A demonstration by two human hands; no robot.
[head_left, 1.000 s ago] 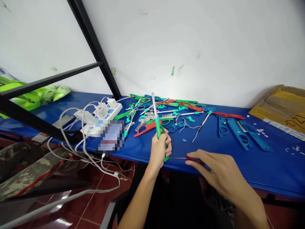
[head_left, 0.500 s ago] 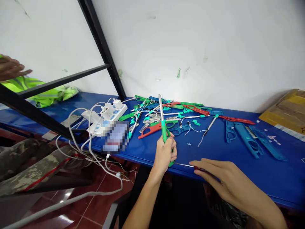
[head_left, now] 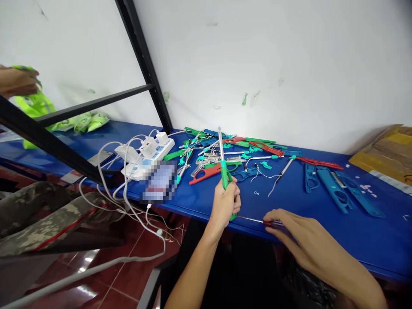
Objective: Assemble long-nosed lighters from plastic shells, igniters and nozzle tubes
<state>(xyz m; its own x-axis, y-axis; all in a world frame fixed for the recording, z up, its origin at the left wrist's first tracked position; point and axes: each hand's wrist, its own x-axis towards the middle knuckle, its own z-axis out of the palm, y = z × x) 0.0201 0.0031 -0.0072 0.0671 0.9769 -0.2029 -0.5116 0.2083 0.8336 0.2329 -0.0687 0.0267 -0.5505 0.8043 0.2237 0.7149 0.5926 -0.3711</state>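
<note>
My left hand (head_left: 225,204) is closed around the green handle of a gas lighter (head_left: 222,156), whose long metal tube points up and away from me. My right hand (head_left: 296,234) grips the dark red handle of a screwdriver (head_left: 251,219). The thin shaft runs left, and its tip meets the bottom end of the green handle; exactly where it touches is too small to tell. Beyond my left hand lies a pile of lighter parts: a red handle shell (head_left: 206,174), metal tubes, teal pieces and thin wires. Blue handle shells (head_left: 334,189) lie to the right.
A white power strip (head_left: 138,169) with chargers and cables stands at the left, beside a blurred phone (head_left: 160,181). A black metal frame (head_left: 141,51) rises there. A taped cardboard box (head_left: 386,150) sits at the right. At far left, another person's hand (head_left: 19,81) holds a yellow-green vest.
The view has shifted slightly. My hands keep the same hold on the lighter and screwdriver. The other person's hand has closed and lifted the yellow-green vest.
</note>
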